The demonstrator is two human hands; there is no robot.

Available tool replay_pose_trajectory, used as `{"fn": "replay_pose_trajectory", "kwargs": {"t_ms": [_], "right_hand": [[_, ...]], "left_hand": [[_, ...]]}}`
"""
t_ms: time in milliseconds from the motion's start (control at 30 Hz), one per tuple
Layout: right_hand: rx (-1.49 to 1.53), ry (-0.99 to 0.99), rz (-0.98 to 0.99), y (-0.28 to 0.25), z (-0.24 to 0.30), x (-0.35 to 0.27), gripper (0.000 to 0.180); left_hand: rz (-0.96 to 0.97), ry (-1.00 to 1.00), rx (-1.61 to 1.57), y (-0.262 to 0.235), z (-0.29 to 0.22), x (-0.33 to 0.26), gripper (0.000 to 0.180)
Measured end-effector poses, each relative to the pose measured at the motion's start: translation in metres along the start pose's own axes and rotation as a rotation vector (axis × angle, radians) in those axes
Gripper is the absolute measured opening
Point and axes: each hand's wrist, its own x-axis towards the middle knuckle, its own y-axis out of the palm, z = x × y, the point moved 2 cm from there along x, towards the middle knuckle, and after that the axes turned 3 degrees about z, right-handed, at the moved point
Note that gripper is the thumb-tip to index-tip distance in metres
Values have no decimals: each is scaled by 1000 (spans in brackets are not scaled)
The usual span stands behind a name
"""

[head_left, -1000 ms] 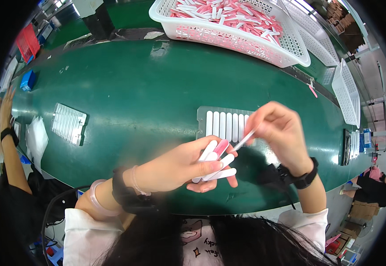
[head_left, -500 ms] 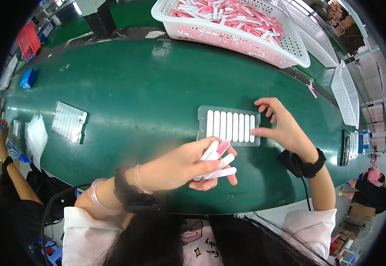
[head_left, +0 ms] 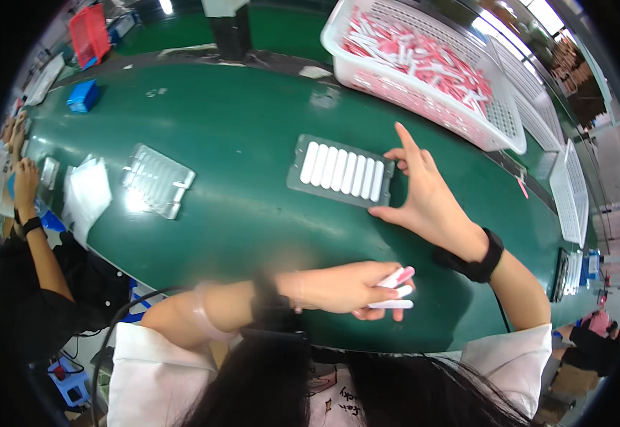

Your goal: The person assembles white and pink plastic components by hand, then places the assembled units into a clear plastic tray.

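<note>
My left hand [head_left: 356,288] is closed around a small bunch of nail files [head_left: 395,293], flat sticks with rounded ends, white and pink. It is low over the near part of the table. Farther off lies a clear plastic tray [head_left: 297,174] with several white nail files [head_left: 342,171] side by side in its slots. At the right end of that tray, my right hand [head_left: 431,192] grips it, thumb at the near corner and bent fingers at the far corner. Its index finger points up, off the tray.
A white basket [head_left: 424,89] heaped with pink and white files stands at the back right. To the left lie another clear tray [head_left: 159,181], plastic bags [head_left: 87,196] and a blue box [head_left: 82,96]. A co-worker's hands [head_left: 26,181] are at the far left.
The filled tray has shifted left along the table with my right hand, which has come to its right end. My left hand has moved right and nearer, away from the tray, still holding the files.
</note>
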Motion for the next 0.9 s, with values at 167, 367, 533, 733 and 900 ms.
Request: {"fn": "replay_pose_trajectory", "kwargs": {"t_ms": [167, 367, 533, 733, 900], "right_hand": [[-106, -245, -60, 32, 39, 104, 95], [-300, -328, -167, 80, 106, 209, 87], [-172, -452, 29, 116, 181, 201, 91], [-270, -549, 30, 144, 180, 152, 90], [-164, -572, 180, 82, 107, 132, 84]], "left_hand": [[-4, 30, -7, 0, 6, 4, 16], [4, 73, -28, -2, 21, 16, 14], [10, 62, 54, -6, 16, 9, 11], [-133, 59, 102, -12, 21, 9, 15], [-162, 91, 73, -10, 5, 7, 15]]}}
